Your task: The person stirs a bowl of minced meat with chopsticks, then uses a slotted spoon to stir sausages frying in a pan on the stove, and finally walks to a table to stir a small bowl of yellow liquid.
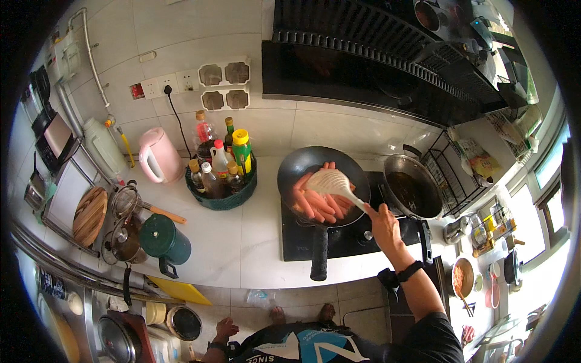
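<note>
My right hand [386, 227] is closed around the handle of a light slotted skimmer [331, 182], whose bowl lies over several sausages [315, 205] in a dark wok [295, 161]. The wok sits on the left side of a black cooktop [349, 245], its black handle [319, 254] pointing towards me. To the right stands a metal frying pan [411, 188] with dark liquid in it. My left hand [225, 327] hangs low beside my body, away from the counter, its fingers partly apart and nothing seen in it.
A teal basket [222, 204] of sauce bottles and a pink electric kettle [160, 156] stand left of the wok. Nearer me are a green lidded pot [165, 240] and strainers. A black wire rack [440, 154] borders the frying pan; the range hood [354, 77] overhangs the cooktop.
</note>
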A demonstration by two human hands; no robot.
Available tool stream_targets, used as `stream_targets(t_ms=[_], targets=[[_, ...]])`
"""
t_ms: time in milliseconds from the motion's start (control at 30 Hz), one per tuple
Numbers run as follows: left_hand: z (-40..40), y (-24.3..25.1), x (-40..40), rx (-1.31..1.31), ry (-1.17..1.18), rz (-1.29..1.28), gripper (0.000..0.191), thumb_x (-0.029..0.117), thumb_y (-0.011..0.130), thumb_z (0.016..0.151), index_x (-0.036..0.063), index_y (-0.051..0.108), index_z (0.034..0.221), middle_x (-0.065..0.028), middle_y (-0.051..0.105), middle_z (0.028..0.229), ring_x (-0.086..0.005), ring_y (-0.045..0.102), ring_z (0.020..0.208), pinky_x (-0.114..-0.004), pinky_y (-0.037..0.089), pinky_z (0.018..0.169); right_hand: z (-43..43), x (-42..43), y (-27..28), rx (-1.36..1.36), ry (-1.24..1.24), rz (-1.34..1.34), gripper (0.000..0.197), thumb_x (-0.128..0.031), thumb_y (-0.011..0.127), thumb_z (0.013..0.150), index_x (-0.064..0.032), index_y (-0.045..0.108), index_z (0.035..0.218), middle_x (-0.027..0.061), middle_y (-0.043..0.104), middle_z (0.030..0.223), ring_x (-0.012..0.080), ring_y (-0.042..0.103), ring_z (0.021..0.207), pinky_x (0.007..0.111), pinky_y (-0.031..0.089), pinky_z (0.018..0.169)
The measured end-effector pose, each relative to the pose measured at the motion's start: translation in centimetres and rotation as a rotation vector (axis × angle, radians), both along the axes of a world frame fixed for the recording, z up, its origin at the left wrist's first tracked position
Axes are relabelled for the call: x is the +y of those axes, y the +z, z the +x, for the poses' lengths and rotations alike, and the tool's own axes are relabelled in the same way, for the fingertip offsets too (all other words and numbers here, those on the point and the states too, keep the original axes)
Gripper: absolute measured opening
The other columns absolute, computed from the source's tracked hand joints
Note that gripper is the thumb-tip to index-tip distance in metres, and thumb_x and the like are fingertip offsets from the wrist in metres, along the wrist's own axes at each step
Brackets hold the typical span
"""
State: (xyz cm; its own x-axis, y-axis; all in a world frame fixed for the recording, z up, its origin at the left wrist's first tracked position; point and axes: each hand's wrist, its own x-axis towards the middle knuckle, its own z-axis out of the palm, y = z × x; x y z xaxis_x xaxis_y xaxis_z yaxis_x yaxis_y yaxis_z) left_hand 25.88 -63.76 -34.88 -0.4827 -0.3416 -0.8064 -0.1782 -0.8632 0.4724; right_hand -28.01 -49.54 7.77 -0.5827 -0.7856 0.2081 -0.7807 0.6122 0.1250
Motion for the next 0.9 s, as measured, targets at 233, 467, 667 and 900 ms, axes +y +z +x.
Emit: stream_targets(t_ms=[233,467,667,900], targets=[[-2.0,4.6,0.9,-0.274,-0.061,-0.099,0.045,0.027,0.049,0.084,0.0103,0.036,0.123,-0.0155,0.06,0.068,-0.0232,0.06,0.053,-0.03,0.048,0.045,-4.9,-0.2,-3.8,-0.122,-0.066,-0.416,0.027,-0.006,0.041,0.081,-0.0093,0.049,0.107,0.0197,0.054,0.076,0.0371,0.056,0.066,0.043,0.046,0.057],[-3.8,5.1,0.5,-0.195,-0.076,-0.298,0.032,0.029,0.048,0.084,0.0097,0.045,0.109,-0.0152,0.061,0.069,-0.0221,0.06,0.053,-0.029,0.047,0.045,-3.1,-0.1,-3.0,-0.397,0.16,-0.584,0.027,-0.005,0.048,0.08,-0.0034,0.051,0.107,0.0196,0.058,0.089,0.0351,0.057,0.081,0.037,0.046,0.066],[-0.6,0.7,0.1,-0.097,-0.036,0.003,0.03,0.03,0.046,0.084,0.0089,0.049,0.104,-0.0149,0.061,0.069,-0.0216,0.06,0.054,-0.029,0.047,0.045,1.1,3.2,3.8,-0.432,0.155,-0.498,0.03,-0.007,0.047,0.082,-0.0055,0.051,0.112,0.0211,0.058,0.093,0.0335,0.058,0.081,0.036,0.047,0.066],[-0.7,0.6,0.0,-0.116,-0.032,0.001,0.027,0.028,0.047,0.084,0.0071,0.048,0.101,-0.0157,0.06,0.068,-0.0231,0.059,0.053,-0.03,0.047,0.044,2.3,6.8,4.3,-0.194,0.267,-0.013,0.035,-0.003,0.047,0.078,-0.0102,0.05,0.112,0.0135,0.053,0.067,0.0246,0.057,0.055,0.032,0.047,0.048]])
